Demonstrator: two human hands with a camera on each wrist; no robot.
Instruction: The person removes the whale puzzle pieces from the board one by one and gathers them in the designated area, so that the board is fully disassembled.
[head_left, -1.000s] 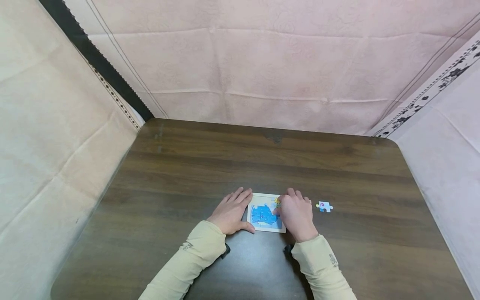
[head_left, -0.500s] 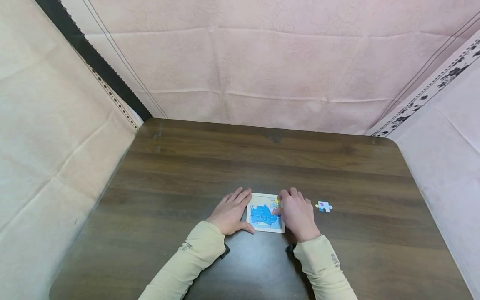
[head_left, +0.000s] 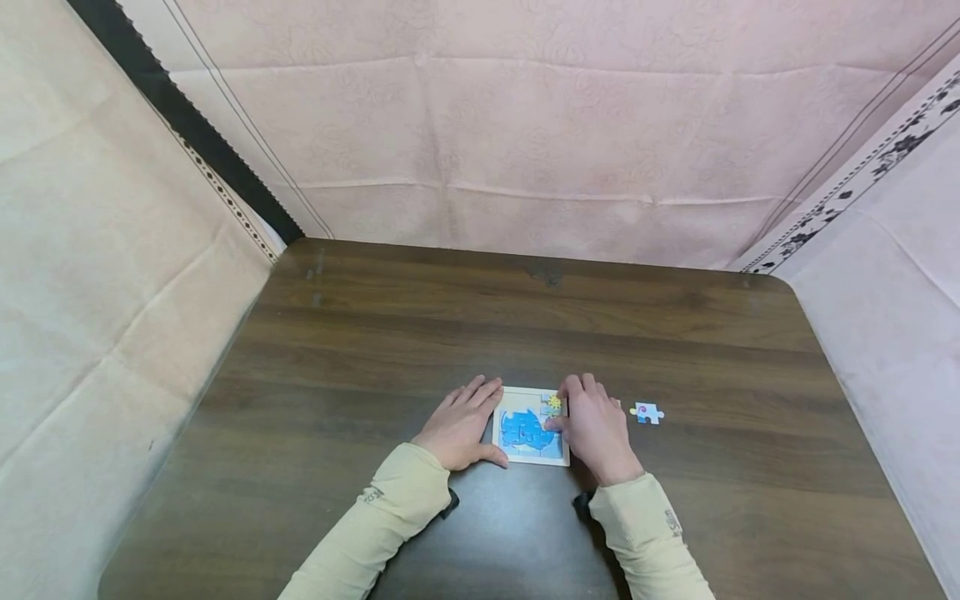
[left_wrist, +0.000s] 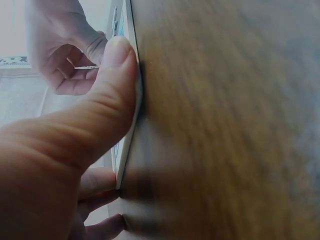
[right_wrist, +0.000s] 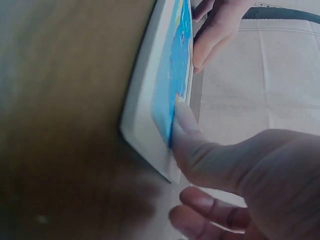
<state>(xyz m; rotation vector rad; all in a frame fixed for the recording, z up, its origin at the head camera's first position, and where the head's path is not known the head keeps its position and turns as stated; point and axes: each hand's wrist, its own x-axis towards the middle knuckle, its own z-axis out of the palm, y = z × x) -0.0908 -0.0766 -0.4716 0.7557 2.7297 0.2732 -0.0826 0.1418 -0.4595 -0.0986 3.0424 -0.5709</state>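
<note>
Puzzle (head_left: pixel 523 430): blue figure on paler blue, yellow sun at the far right; lies flat on the table (head_left: pixel 465 333) between both hands. Pale tray (right_wrist: pixel 141 112) with raised rim holds its joined pieces. Left hand (head_left: pixel 461 423): fingers extended at the tray's left side. Right hand (head_left: pixel 595 427): thumb on the puzzle's right part, fingers bent; cannot tell whether it grips anything. Loose piece (head_left: pixel 648 413), light blue, yellow tab, right of that hand.

Pale yellow long sleeves (head_left: pixel 367 529), dark printed lettering (head_left: pixel 372 493), black wrist pieces (head_left: pixel 451 503), bare hands (head_left: pixel 459 427)
</note>
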